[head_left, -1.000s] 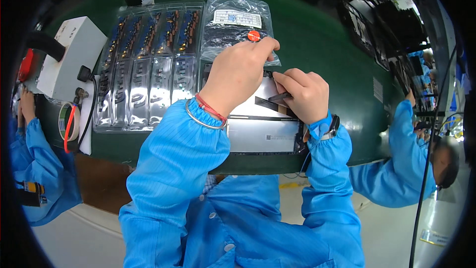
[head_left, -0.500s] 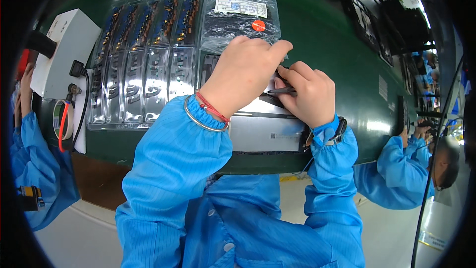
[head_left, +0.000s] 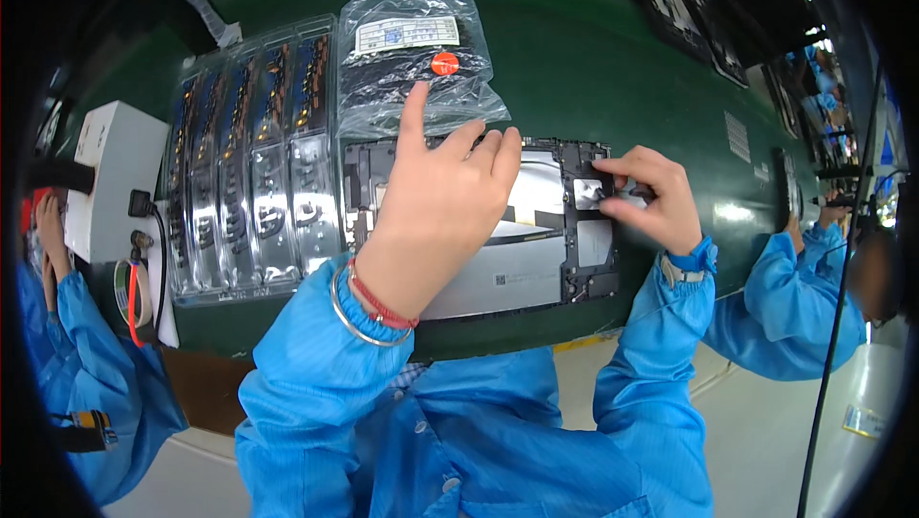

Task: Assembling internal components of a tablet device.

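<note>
An opened tablet (head_left: 529,281), with silver battery panels and a black inner frame, lies flat in front of me. My left hand (head_left: 448,194) is over its left and middle part, index finger stretched out and the others spread, holding nothing that I can see. My right hand (head_left: 661,197) is at the tablet's right end, thumb and fingers bent round a slim dark tool (head_left: 629,194). Most of that tool is hidden by the fingers, so its exact kind cannot be made out.
Left of the tablet is a clear plastic tray (head_left: 257,274) with several circuit boards (head_left: 273,87) and small dark parts. Behind lies a clear plastic bag (head_left: 407,73) with a white label. A white box (head_left: 120,178) and tape roll (head_left: 134,293) stand far left; co-workers sit either side.
My right hand has moved right with the dark tool, from the tablet's middle to its right end. My left hand has moved away from it, lower and left, fingers spreading. The view has shifted.
</note>
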The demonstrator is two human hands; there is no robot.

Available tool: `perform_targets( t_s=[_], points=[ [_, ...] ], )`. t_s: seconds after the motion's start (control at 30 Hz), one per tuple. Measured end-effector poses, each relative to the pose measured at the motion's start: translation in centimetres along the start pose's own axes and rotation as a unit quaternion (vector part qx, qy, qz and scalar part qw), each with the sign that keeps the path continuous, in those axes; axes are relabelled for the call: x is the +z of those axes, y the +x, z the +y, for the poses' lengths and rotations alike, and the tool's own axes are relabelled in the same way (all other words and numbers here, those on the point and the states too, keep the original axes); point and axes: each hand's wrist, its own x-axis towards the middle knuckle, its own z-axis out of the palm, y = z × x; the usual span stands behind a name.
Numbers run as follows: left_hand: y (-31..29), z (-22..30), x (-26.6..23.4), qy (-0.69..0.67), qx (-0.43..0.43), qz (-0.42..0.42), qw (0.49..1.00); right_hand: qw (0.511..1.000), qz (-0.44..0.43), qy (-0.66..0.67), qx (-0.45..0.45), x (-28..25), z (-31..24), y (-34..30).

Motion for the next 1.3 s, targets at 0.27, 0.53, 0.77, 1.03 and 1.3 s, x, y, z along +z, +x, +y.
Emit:
perform_targets(
  t_s=[0.27,0.53,0.77,1.03,1.3],
  points=[
    [0.2,-0.7,0.2,-0.045,-0.005,-0.002,0.999,0.993,0.106,-0.01,0.048,1.4,-0.1,-0.4],
    [0.1,-0.6,0.3,-0.084,-0.002,-0.029,0.996,0.927,0.211,0.296,0.094,2.6,0.4,-0.1],
    [-0.1,-0.5,0.0,-0.046,-0.008,-0.046,0.998,0.947,0.199,0.214,0.132,2.9,0.5,0.4],
    [0.0,-0.2,0.2,-0.004,0.005,-0.04,0.999,0.968,0.183,0.118,0.125,2.5,0.2,0.6],
    [0.7,0.5,-0.7,0.094,0.084,-0.042,0.991,0.976,0.187,0.054,0.099,3.1,0.5,0.6]
  ],
)
